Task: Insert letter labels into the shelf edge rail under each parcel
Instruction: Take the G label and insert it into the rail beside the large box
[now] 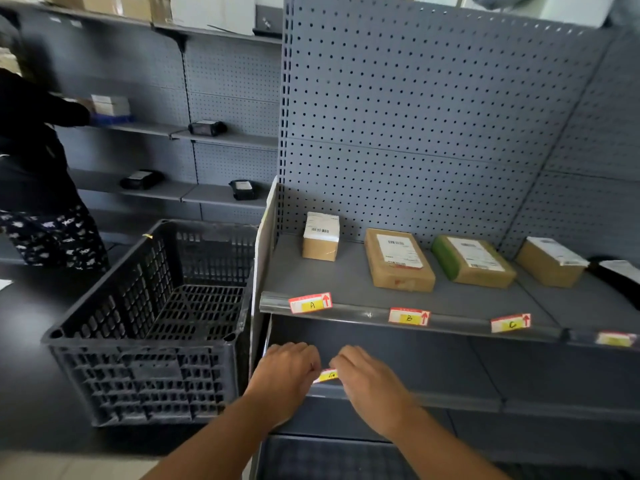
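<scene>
The upper shelf's edge rail [367, 311] carries labels A [310, 302], B [409, 316], C [510, 322] and a blurred fourth label [615, 339]. Above them stand a small tan parcel [320, 236], a flat brown parcel [398, 260], a green-sided parcel [472, 262] and another tan parcel [550, 261]. My left hand [285, 374] and my right hand [370, 379] pinch the two ends of a yellow label marked G [327, 375] at the lower shelf's rail [450, 400]. The label's ends are hidden by my fingers.
A black plastic crate [156, 327] stands to the left of the shelf unit. Another person [38, 174] in dark clothes works at the far-left shelving, which holds dark packages [207, 128]. A black parcel [620, 271] lies at the upper shelf's right end.
</scene>
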